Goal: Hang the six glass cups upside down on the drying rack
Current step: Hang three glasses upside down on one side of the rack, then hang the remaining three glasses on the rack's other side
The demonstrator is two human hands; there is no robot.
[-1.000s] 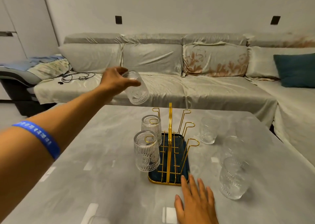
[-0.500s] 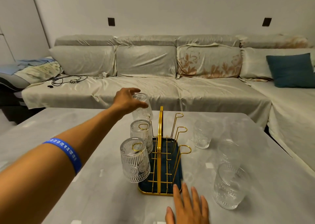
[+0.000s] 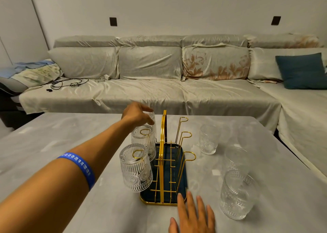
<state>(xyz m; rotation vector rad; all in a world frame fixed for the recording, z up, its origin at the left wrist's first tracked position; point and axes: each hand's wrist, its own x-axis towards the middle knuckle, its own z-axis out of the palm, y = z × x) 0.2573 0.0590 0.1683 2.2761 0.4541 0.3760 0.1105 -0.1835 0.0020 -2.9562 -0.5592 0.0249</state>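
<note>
**Third cup at the far-left peg of the rack**

The left hand (image 3: 137,115) is reaching across the counter (image 3: 70,144), its fingers (image 3: 147,109) curled over the base of an inverted glass cup (image 3: 152,124) at the far left corner of the gold wire drying rack (image 3: 163,162). Whether that cup is fully seated on its peg cannot be told; the hand is hiding it. Two more cups are hanging upside down on the left pegs: a middle cup (image 3: 143,142) and a near cup (image 3: 135,167). The three right-side pegs are standing bare. Three upright cups are sitting on the counter right of the rack: far (image 3: 208,139), middle (image 3: 236,159) and near (image 3: 237,194). The right hand (image 3: 192,216) is lying flat, fingers spread, holding nothing, just in front of the rack's dark tray. A blue wristband (image 3: 79,168) is circling the left forearm. A covered grey sofa (image 3: 150,91) is running behind the counter.
</note>
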